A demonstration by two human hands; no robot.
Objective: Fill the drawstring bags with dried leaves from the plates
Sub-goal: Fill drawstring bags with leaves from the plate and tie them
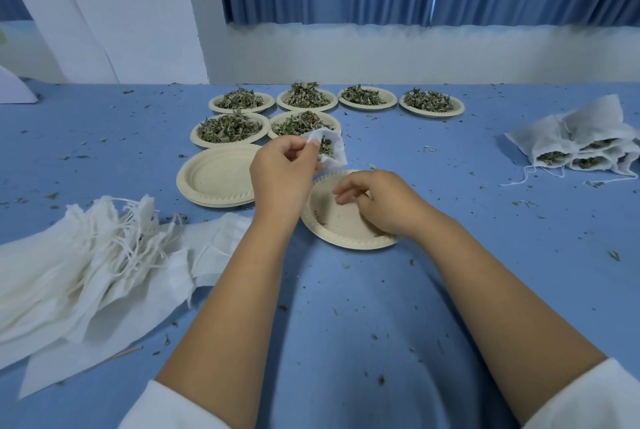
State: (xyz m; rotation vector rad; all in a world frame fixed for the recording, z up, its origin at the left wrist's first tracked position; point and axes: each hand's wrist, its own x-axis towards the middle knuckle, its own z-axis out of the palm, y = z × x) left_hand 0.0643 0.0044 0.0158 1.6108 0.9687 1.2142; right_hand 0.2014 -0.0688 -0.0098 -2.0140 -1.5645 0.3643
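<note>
The left grip (281,175) pinches the drawstring bag (334,156) by its rim. The cloth is likely light and limp, best held at the mouth. Just below, the right grip (381,203) curls over the near-bare plate (332,222); whether it holds leaves, I cannot tell.

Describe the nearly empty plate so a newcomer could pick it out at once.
On the blue table, look nearer the person than the six leaf-heaped plates. The nearly empty plate lies under the right hand, just right of the stack of empty plates. Unlike its neighbours, it is single and holds only a few leaf crumbs.
</note>
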